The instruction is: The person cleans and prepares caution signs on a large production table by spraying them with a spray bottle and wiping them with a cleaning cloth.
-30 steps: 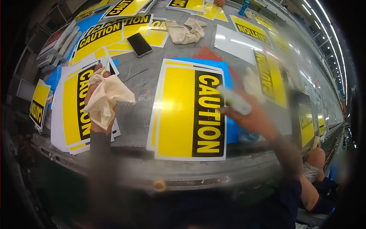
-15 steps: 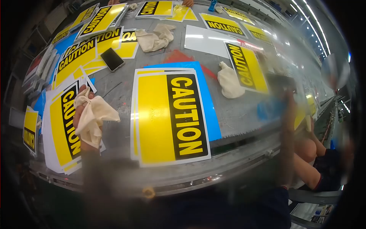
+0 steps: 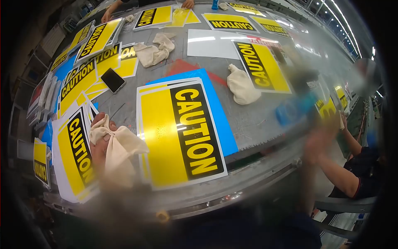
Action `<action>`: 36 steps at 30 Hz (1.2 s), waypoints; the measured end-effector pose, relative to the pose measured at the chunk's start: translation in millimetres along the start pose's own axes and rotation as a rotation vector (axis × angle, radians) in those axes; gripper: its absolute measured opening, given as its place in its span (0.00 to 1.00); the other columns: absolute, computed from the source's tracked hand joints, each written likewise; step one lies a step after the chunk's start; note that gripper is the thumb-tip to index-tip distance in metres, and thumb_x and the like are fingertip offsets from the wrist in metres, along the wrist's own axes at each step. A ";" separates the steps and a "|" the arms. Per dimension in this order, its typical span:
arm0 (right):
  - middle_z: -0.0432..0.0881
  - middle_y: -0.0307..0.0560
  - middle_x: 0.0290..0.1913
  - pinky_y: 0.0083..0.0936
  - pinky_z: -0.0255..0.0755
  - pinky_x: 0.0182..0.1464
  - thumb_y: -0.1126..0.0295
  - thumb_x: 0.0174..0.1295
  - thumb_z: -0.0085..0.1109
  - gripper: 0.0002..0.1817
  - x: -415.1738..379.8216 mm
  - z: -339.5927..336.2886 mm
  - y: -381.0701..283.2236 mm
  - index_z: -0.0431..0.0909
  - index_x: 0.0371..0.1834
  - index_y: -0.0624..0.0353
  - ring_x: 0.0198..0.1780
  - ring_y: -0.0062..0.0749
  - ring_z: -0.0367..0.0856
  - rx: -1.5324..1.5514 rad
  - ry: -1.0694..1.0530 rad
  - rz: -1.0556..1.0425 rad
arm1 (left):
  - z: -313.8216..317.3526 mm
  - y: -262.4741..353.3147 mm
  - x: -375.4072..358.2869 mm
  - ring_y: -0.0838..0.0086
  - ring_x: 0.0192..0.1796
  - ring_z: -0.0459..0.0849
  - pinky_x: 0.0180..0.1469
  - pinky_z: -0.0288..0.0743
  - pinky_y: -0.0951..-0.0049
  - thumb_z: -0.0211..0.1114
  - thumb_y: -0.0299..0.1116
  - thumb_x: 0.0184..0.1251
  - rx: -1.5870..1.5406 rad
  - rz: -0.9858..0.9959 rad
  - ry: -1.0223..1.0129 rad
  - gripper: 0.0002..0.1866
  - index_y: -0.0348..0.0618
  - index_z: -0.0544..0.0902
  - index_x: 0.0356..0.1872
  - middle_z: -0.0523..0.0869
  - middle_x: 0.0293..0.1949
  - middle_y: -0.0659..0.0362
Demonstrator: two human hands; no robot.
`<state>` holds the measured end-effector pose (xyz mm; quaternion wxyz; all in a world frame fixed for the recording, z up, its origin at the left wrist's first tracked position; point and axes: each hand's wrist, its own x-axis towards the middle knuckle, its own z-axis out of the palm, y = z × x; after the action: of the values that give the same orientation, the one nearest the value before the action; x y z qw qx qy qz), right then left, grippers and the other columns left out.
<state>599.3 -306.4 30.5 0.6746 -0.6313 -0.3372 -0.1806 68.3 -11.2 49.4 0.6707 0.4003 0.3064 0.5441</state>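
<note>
My left hand (image 3: pixel 100 150) is closed round a cream cloth (image 3: pixel 121 146), whose loose end hangs over the left edge of a stack of yellow-and-black CAUTION signs (image 3: pixel 159 137). That stack lies on a blue sheet (image 3: pixel 222 133) in front of me. Left of the hand is another pile of CAUTION signs (image 3: pixel 74 153) on white sheets. My right hand (image 3: pixel 321 139), badly blurred, is raised at the right by the table edge. It appears closed on a blue bottle (image 3: pixel 290 111), also smeared; its fingers cannot be made out.
A phone (image 3: pixel 113 80) lies beside more CAUTION signs. Crumpled cloths (image 3: pixel 241 85) and a white sheet (image 3: pixel 212 43) rest on the grey table (image 3: pixel 265 124). Across the table are another person's hands (image 3: pixel 188 4). Someone's bare arm (image 3: pixel 342 174) is at the right.
The view has shifted, moving most table items left. My left hand and cloth have moved right, closer to the middle stack. The blue bottle has moved slightly up and right with my right hand.
</note>
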 end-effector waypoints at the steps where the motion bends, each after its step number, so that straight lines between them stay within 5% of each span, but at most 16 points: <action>1: 0.82 0.50 0.71 0.42 0.78 0.70 0.56 0.87 0.51 0.30 -17.0 -2.3 -14.0 0.65 0.85 0.59 0.72 0.41 0.82 0.084 0.022 -0.039 | -7.2 -7.0 4.2 0.68 0.54 0.88 0.57 0.88 0.70 0.64 0.29 0.76 -0.016 0.043 0.015 0.36 0.41 0.68 0.85 0.83 0.56 0.55; 3: 0.80 0.53 0.72 0.48 0.80 0.71 0.56 0.85 0.51 0.32 -71.4 18.5 -46.0 0.63 0.86 0.59 0.78 0.46 0.78 0.210 -0.214 0.059 | 8.5 -9.1 0.2 0.69 0.56 0.87 0.60 0.87 0.69 0.64 0.30 0.77 0.082 0.054 -0.083 0.37 0.41 0.66 0.86 0.83 0.56 0.55; 5: 0.64 0.54 0.86 0.54 0.85 0.67 0.58 0.78 0.66 0.41 -96.1 87.4 -123.9 0.60 0.89 0.57 0.83 0.53 0.71 0.468 -0.739 0.319 | 42.0 -25.3 -3.4 0.70 0.57 0.87 0.61 0.86 0.69 0.67 0.33 0.80 0.192 0.055 -0.187 0.38 0.42 0.65 0.87 0.83 0.57 0.56; 7: 0.40 0.51 0.95 0.59 0.81 0.74 0.53 0.65 0.84 0.64 -119.4 131.1 -162.5 0.47 0.96 0.52 0.88 0.55 0.61 0.658 -1.057 0.569 | 84.8 -31.3 -15.9 0.63 0.66 0.86 0.70 0.82 0.64 0.71 0.37 0.79 0.244 0.014 -0.448 0.43 0.41 0.61 0.89 0.82 0.67 0.53; 8: 0.47 0.55 0.94 0.52 0.80 0.75 0.52 0.68 0.82 0.63 -129.6 148.8 -170.2 0.45 0.97 0.49 0.87 0.51 0.64 0.769 -1.116 0.684 | 109.9 -23.8 -29.4 0.61 0.70 0.85 0.74 0.79 0.61 0.72 0.39 0.79 0.363 0.012 -0.539 0.46 0.41 0.58 0.91 0.81 0.72 0.51; 9: 0.61 0.51 0.91 0.34 0.80 0.68 0.60 0.66 0.82 0.60 -120.3 163.0 -168.7 0.51 0.96 0.53 0.83 0.36 0.68 0.517 -1.202 0.525 | 104.4 -20.8 -26.5 0.55 0.83 0.73 0.84 0.67 0.55 0.71 0.43 0.79 0.752 0.143 -0.703 0.51 0.42 0.51 0.93 0.70 0.84 0.45; 10: 0.81 0.57 0.77 0.36 0.77 0.74 0.53 0.71 0.80 0.47 -108.7 170.0 -168.9 0.67 0.89 0.56 0.75 0.40 0.80 0.426 -1.174 0.505 | 110.1 -14.2 -29.6 0.55 0.91 0.59 0.89 0.57 0.54 0.72 0.46 0.78 0.791 0.111 -0.753 0.55 0.44 0.46 0.94 0.59 0.91 0.44; 11: 0.88 0.56 0.69 0.35 0.80 0.71 0.57 0.73 0.78 0.36 -103.7 180.4 -150.2 0.79 0.80 0.59 0.67 0.38 0.86 0.421 -1.095 0.422 | 95.9 -12.5 -21.5 0.55 0.93 0.54 0.90 0.53 0.53 0.73 0.45 0.77 0.814 0.135 -0.721 0.55 0.45 0.47 0.94 0.57 0.92 0.46; 14: 0.91 0.49 0.64 0.30 0.86 0.63 0.67 0.77 0.72 0.27 -65.6 203.1 -152.4 0.81 0.77 0.61 0.61 0.30 0.90 0.561 -0.746 0.468 | 37.7 -4.6 -4.4 0.55 0.94 0.51 0.91 0.47 0.47 0.76 0.45 0.73 1.052 0.212 -0.560 0.55 0.46 0.52 0.94 0.56 0.93 0.48; 16: 0.92 0.52 0.64 0.32 0.86 0.63 0.70 0.75 0.71 0.27 -57.5 220.2 -142.0 0.82 0.77 0.59 0.62 0.33 0.91 0.445 -0.781 0.237 | -3.9 -17.1 3.2 0.50 0.95 0.47 0.91 0.45 0.42 0.77 0.42 0.71 1.290 0.257 -0.569 0.51 0.46 0.60 0.91 0.58 0.91 0.45; 19: 0.91 0.55 0.63 0.43 0.83 0.69 0.71 0.68 0.72 0.27 -95.9 230.2 -77.5 0.83 0.71 0.59 0.64 0.53 0.91 0.114 -1.205 -0.245 | -34.8 -47.2 7.4 0.44 0.95 0.41 0.92 0.44 0.42 0.78 0.37 0.68 1.478 0.195 -0.621 0.46 0.47 0.67 0.87 0.58 0.90 0.43; 20: 0.89 0.55 0.68 0.45 0.77 0.76 0.71 0.67 0.72 0.24 -115.0 223.1 -78.3 0.83 0.67 0.60 0.72 0.56 0.85 0.005 -1.468 -0.044 | -43.3 -51.6 5.1 0.44 0.95 0.42 0.92 0.44 0.42 0.79 0.37 0.68 1.444 0.188 -0.631 0.46 0.46 0.68 0.86 0.58 0.91 0.43; 22: 0.77 0.58 0.79 0.45 0.71 0.81 0.69 0.66 0.78 0.27 -145.0 211.0 -73.7 0.82 0.68 0.57 0.80 0.57 0.75 0.105 -1.493 -0.451 | -57.9 -60.6 4.9 0.45 0.95 0.42 0.93 0.44 0.42 0.80 0.38 0.66 1.376 0.180 -0.656 0.45 0.45 0.70 0.83 0.57 0.91 0.43; 26: 0.75 0.59 0.78 0.49 0.74 0.80 0.70 0.64 0.80 0.40 -140.6 209.6 -106.3 0.75 0.81 0.52 0.78 0.55 0.77 -0.020 -1.486 -0.159 | -51.6 -49.8 4.2 0.45 0.95 0.43 0.93 0.44 0.42 0.80 0.35 0.67 1.329 0.091 -0.630 0.41 0.44 0.73 0.80 0.59 0.90 0.44; 30: 0.67 0.54 0.88 0.53 0.74 0.80 0.74 0.65 0.76 0.42 -143.3 225.1 -82.9 0.73 0.85 0.47 0.88 0.55 0.65 -0.246 -1.552 -0.463 | -54.2 -56.6 0.5 0.44 0.94 0.45 0.92 0.42 0.40 0.77 0.36 0.71 1.447 0.163 -0.651 0.39 0.42 0.72 0.81 0.59 0.90 0.43; 36: 0.66 0.56 0.89 0.47 0.64 0.87 0.89 0.61 0.60 0.42 -147.4 241.9 -73.1 0.74 0.83 0.56 0.91 0.52 0.62 -0.149 -1.500 -0.329 | -51.1 -76.3 -12.6 0.43 0.94 0.47 0.92 0.38 0.38 0.63 0.46 0.83 1.663 0.282 -0.570 0.36 0.39 0.69 0.84 0.58 0.91 0.42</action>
<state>391.2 -107.8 -22.8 0.1858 -0.5703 -0.7807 0.1753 59.3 -19.7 -42.4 0.1406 0.9119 0.3716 0.1030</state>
